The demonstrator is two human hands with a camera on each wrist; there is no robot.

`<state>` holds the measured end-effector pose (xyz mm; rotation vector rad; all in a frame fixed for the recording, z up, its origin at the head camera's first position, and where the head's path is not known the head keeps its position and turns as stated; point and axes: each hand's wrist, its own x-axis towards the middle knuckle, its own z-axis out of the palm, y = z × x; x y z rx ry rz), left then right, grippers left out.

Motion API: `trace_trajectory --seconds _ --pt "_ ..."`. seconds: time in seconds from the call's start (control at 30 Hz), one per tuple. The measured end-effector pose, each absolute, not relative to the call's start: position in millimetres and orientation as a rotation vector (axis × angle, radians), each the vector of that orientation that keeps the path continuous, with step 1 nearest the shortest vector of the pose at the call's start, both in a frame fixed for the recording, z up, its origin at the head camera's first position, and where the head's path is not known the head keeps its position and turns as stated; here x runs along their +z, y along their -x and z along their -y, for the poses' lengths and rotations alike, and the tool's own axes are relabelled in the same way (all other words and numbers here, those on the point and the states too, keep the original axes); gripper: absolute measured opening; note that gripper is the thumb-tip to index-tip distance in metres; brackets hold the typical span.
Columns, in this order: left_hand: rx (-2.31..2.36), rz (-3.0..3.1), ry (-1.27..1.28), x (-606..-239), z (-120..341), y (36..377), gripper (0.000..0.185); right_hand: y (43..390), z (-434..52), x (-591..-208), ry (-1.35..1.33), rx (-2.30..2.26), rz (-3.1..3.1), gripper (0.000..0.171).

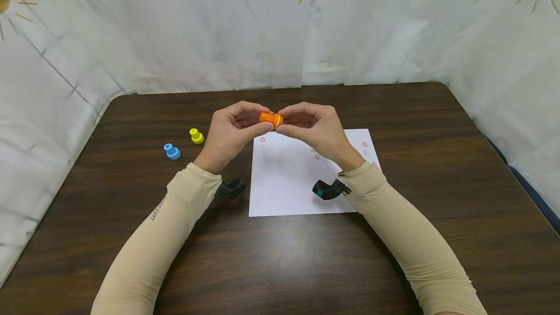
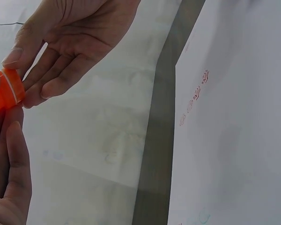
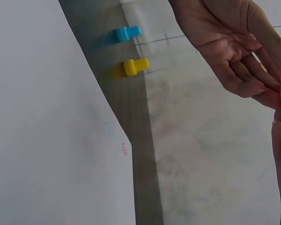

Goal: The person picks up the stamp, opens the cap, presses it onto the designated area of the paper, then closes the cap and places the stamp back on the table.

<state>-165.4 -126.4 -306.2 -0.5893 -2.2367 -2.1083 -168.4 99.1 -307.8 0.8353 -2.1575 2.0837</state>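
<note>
The grip of the left hand (image 1: 234, 132) is clamped with thumb and fingertips on one end of a small, glossy orange plastic cylinder with a white ring (image 1: 271, 119); the grip of the right hand (image 1: 317, 129) pinches the other end, the one nearer the ring. The piece lies nearly level between them, raised off the surface, by the far edge of the paper as the head view sees it. It is so short that fingertips seem the only parts with room on it; with a hand at each end, its two ends can probably be worked against each other. Whether they are joined or slightly parted cannot be told.

Beneath the hands lies a flat, white, rectangular sheet of paper (image 1: 284, 183), set in front of the person, presumably for easy reach by both hands. Small red printed marks (image 1: 316, 156) dot its far part.

Left of the left hand stand a yellow plastic peg with a narrow top and wide base (image 1: 197, 136) and, a little nearer the person, a light-blue one of like shape (image 1: 172, 151). Both rest on their wide ends, likely for stability, off the paper on the dark brown wood-grain surface (image 1: 280, 266). Whitish sheeting with printed suns (image 1: 197, 38) hangs behind.
</note>
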Motion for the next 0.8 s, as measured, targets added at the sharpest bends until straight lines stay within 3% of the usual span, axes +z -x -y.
trace_trajectory --seconds 0.8 --pt "-2.047 2.266 0.603 -308.4 117.9 168.5 0.032 168.9 -103.0 -311.0 -0.795 2.080 2.152 0.028"
